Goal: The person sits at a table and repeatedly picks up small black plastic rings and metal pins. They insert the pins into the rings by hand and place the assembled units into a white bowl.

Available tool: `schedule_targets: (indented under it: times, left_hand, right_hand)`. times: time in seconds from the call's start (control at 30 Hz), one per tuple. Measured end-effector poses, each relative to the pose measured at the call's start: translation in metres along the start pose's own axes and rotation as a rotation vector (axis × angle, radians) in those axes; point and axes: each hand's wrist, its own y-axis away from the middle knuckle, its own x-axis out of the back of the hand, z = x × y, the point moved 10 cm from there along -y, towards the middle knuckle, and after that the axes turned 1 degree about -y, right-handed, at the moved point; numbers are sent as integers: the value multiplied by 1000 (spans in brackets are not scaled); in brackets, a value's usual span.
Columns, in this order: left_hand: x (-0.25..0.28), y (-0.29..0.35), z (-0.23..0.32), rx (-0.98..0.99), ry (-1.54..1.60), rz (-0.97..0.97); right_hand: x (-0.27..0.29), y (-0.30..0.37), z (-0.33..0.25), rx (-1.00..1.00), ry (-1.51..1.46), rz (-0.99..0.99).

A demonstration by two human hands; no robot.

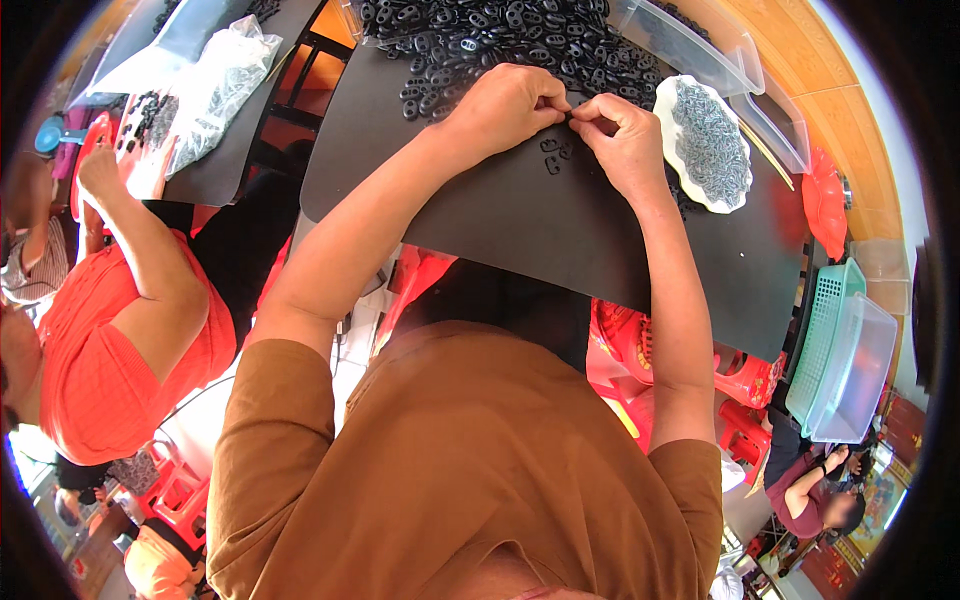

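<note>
My left hand (510, 100) and my right hand (625, 135) meet fingertip to fingertip over a black mat (540, 215), pinching a small black part (572, 113) between them. The part is mostly hidden by my fingers. Just below the fingers two small black oval parts (553, 155) lie loose on the mat. A large heap of similar black plastic parts (480, 35) spreads behind my hands. To the right of my right hand stands a white dish (663, 100) full of small grey metal pieces (710, 140).
Clear plastic boxes (700, 50) stand at the back right, a red dish (825, 205) and a green basket with a clear tub (845, 360) further right. A co-worker in orange (110, 320) works at a second mat on the left, beside a plastic bag of parts (215, 90).
</note>
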Motion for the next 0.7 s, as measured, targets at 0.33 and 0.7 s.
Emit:
schedule_targets:
  times: [0.33, 0.7]
  left_hand:
    - [-4, -2, 3, -69, -39, -18]
    - [12, 0, -7, 150, 153, 26]
  right_hand:
    - [-1, 0, -6, 38, 62, -6]
    - [10, -4, 29, -287, -486, -127]
